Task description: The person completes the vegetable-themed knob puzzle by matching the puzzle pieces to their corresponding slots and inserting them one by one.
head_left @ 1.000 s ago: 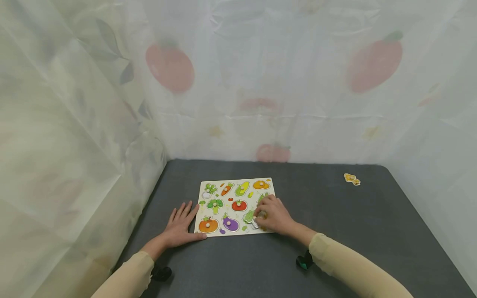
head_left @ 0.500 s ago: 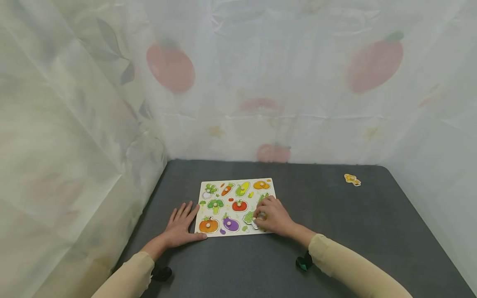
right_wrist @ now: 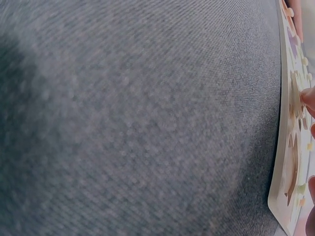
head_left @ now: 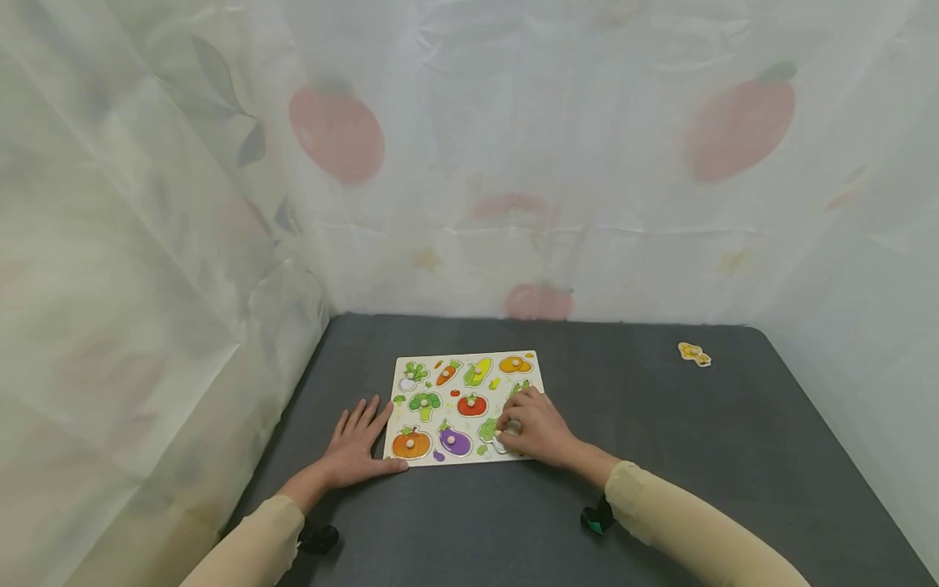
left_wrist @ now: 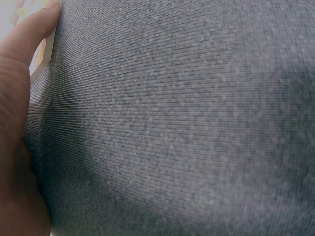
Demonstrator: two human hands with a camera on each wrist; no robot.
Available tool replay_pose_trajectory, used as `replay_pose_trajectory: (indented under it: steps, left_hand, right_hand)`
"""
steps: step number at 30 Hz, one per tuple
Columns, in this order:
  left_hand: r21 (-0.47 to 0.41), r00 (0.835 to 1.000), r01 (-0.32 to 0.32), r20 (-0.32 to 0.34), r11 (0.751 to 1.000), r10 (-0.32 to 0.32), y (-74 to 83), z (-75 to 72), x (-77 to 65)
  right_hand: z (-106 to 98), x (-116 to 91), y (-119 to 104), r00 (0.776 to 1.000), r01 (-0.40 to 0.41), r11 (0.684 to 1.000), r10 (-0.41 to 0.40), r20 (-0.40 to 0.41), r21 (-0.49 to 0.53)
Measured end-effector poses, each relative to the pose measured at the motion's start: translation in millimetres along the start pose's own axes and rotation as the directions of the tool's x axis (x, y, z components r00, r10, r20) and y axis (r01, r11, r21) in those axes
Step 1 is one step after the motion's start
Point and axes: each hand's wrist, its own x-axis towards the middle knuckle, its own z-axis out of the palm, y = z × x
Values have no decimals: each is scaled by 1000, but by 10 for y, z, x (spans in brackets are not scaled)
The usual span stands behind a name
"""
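Observation:
A vegetable knob puzzle board lies on the dark table. My left hand rests flat at its left edge, fingers spread, thumb at the near-left corner; the thumb also shows over the board's edge in the left wrist view. At the board's right side, my right hand pinches the knob of a green-and-white leafy vegetable puzzle piece. In the right wrist view that puzzle piece stands tilted at the board's surface, a fingertip at its knob. The hand hides the board's lower right part.
Other knobbed pieces sit in the board, among them a pumpkin, an eggplant and a tomato. A loose yellow-brown puzzle piece lies at the table's far right. Printed curtains hang behind and beside the table.
My right hand has shifted very slightly left, still pinching the leafy vegetable puzzle piece. The left hand stays in place on the board's edge.

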Motion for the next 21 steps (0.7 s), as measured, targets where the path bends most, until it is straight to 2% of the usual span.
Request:
replay_pose_trajectory:
  steps: [3, 12, 21]
  left_hand:
    - [16, 1000, 7, 5, 1000, -7, 6, -17, -2]
    - [-12, 1000, 11, 5, 1000, -11, -104, 91, 19]
    - [-36, 1000, -17, -20, 999, 16, -29, 24, -7]
  right_hand:
    - [5, 0, 0, 1000, 10, 1000, -11, -6, -2]
    - [9, -2, 15, 1000, 22, 1000, -23, -11, -12]
    - [22, -9, 40, 1000, 18, 1000, -19, -8, -11]
